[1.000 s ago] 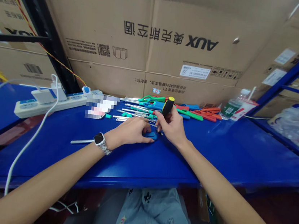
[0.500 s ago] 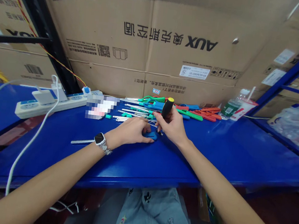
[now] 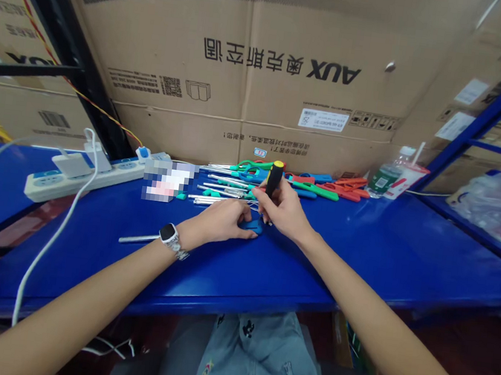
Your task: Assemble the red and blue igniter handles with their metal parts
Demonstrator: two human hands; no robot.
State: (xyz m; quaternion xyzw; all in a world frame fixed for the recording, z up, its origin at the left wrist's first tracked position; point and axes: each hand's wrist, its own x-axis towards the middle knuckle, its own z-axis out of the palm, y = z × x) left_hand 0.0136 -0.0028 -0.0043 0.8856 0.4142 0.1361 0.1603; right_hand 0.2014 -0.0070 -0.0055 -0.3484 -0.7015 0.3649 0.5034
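My right hand [image 3: 287, 213] is wrapped round a screwdriver [image 3: 274, 177] with a black handle and a yellow end. The screwdriver stands nearly upright, and its tip is hidden by my fingers. My left hand [image 3: 224, 219], with a watch [image 3: 169, 235] on its wrist, presses a small blue plastic part [image 3: 252, 226] against the blue table. Thumb and fingers of that hand grip the part from the left, covering some of it. The right fingertips are close beside the part's right end. Behind both hands lie several metal rods [image 3: 216, 200] with teal pieces.
Green and red plastic handles [image 3: 350, 190] lie at the back, before a large cardboard box [image 3: 261, 24]. A bottle [image 3: 386, 177] and a cup [image 3: 409, 179] stand right of them. A power strip [image 3: 45, 185] with white cables sits left. One loose metal tube [image 3: 137, 239] lies near my left wrist.
The screwdriver handle has shifted slightly left and tilts differently, with my right hand moving along. My left hand keeps the blue part in the same place.
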